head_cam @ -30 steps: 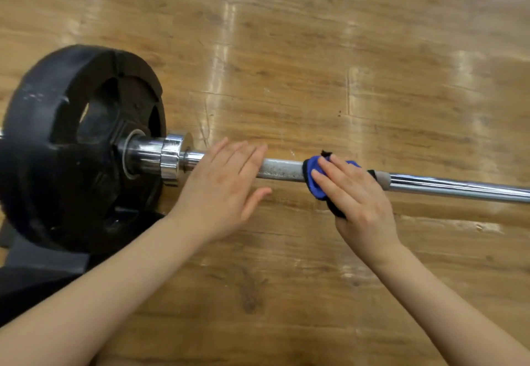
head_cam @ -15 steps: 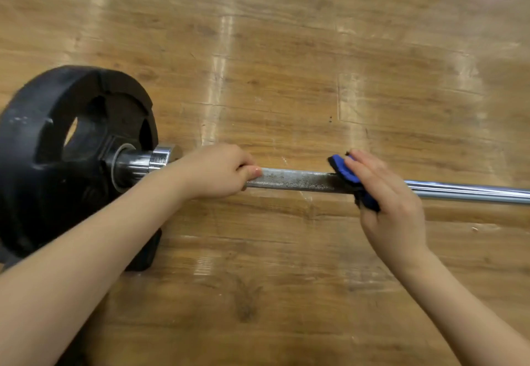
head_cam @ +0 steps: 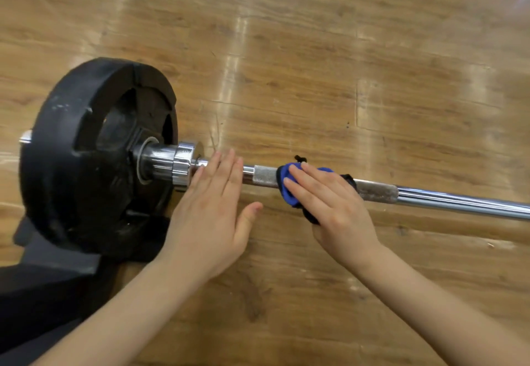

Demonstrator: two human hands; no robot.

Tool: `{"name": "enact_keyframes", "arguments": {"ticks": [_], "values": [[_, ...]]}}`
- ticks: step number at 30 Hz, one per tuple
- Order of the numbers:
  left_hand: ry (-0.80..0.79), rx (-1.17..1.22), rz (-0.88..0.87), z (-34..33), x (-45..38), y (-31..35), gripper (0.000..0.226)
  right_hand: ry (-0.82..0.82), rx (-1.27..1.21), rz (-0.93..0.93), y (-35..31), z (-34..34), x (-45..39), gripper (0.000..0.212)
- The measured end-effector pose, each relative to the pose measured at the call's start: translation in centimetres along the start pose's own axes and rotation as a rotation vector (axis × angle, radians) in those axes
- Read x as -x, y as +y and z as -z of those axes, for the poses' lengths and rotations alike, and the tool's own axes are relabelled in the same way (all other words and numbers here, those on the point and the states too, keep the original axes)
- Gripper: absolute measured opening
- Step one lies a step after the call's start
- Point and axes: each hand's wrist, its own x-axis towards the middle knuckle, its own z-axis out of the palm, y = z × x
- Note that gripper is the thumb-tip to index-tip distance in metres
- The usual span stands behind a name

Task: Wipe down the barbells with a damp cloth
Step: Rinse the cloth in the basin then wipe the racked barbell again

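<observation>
The barbell [head_cam: 430, 198] lies across the floor [head_cam: 315, 79], with the plate [head_cam: 86, 150] at its left end. On the bar, the left hand [head_cam: 212, 216] rests beside the collar [head_cam: 180, 165]; right of it, the right hand [head_cam: 335, 211] presses the cloth [head_cam: 286, 191].

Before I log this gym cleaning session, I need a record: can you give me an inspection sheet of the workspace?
Surface: glossy wooden floor, scuffed.
Job's things: barbell lying on it, black weight plate at one end; blue cloth on the knurled grip.
Clutter: nothing seen.
Hands: left hand flat on the bar beside the collar; right hand pressing the cloth, fingers straight.
Cables: nothing seen.
Surroundings: dark object at lower left, unclear.
</observation>
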Motion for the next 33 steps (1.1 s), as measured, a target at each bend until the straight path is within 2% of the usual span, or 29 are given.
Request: {"name": "enact_keyframes", "arguments": {"ticks": [3,8,13,16,18,20,22,28,31,33], "values": [[0.006,-0.012,0.001,-0.1,0.0,0.1,0.070,0.043,0.002,-0.046,-0.7,0.3,-0.5,0.048],[0.003,0.046,0.038,-0.1,-0.1,0.3,0.070,-0.036,0.035,0.074,-1.6,-0.5,-1.8,0.049],[0.041,0.041,0.023,-0.1,-0.1,0.2,0.068,0.056,0.037,-0.083,2.7,1.6,3.5,0.039],[0.022,0.022,0.035,-0.2,-0.1,0.3,0.070,0.160,0.011,-0.164,0.9,1.6,1.8,0.043],[0.019,0.014,0.030,-0.3,-0.1,0.4,0.068,0.164,-0.031,-0.063,-1.4,0.4,-0.8,0.037],[0.032,0.028,0.034,-0.3,-0.1,0.3,0.065,0.094,-0.042,0.046,-2.8,-0.8,-2.4,0.041],[0.033,0.049,0.041,-0.3,-0.2,0.3,0.065,0.036,-0.022,0.061,-2.0,-1.2,-1.9,0.044],[0.055,0.052,0.031,-0.1,-0.3,0.3,0.064,0.110,0.069,-0.126,3.6,2.2,4.8,0.035],[0.052,0.009,0.032,-0.4,-0.1,0.4,0.067,0.200,0.095,-0.231,2.6,2.6,4.1,0.040],[0.060,-0.043,0.006,-0.6,0.1,0.4,0.067,0.184,0.047,-0.195,0.3,1.6,1.7,0.039]]}}
